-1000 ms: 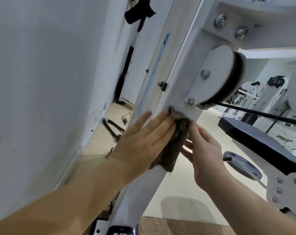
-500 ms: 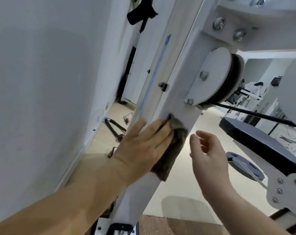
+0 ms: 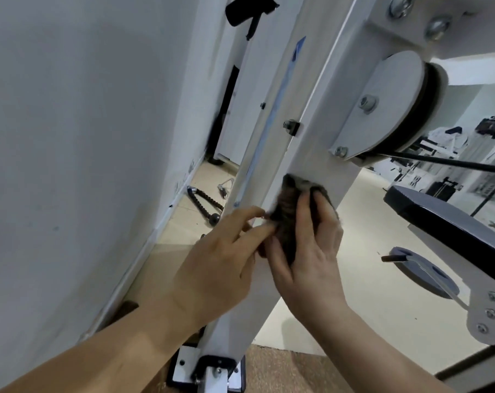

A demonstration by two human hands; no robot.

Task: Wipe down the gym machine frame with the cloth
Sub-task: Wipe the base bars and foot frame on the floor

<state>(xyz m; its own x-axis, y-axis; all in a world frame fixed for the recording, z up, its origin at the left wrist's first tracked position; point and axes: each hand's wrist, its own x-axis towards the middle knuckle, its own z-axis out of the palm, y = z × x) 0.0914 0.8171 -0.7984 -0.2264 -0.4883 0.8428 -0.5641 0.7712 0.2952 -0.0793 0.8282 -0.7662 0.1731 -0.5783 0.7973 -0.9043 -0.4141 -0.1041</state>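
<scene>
The cloth (image 3: 286, 201) is a small, dark, soft rag. It will crumple and slide under your palm, so flat pressure moves it better than a pinch. It lies against the front face of the white frame (image 3: 311, 137), just below the pulley (image 3: 391, 103) and its black cable (image 3: 453, 163).

Your right hand (image 3: 311, 256) lies over the cloth with its fingers spread and nearly straight, pressing it flat to the metal. The thumb runs along the cloth's lower left edge. Your left hand (image 3: 218, 262) sits just to the left, and its fingertips (image 3: 264, 228) meet the cloth's left edge. That part is blurred, so I cannot tell whether they pinch it or only touch it.

The frame is stiff painted steel and looks smooth, so the cloth should glide. Its long axis climbs from the base plate (image 3: 209, 370) near you, up and to the right toward the bolted joint at the top. The cloth is bunched lengthwise along the same line. I'd wipe along the frame and go carefully around the small bolt (image 3: 291, 126) on its left edge, where the soft cloth could snag.
</scene>
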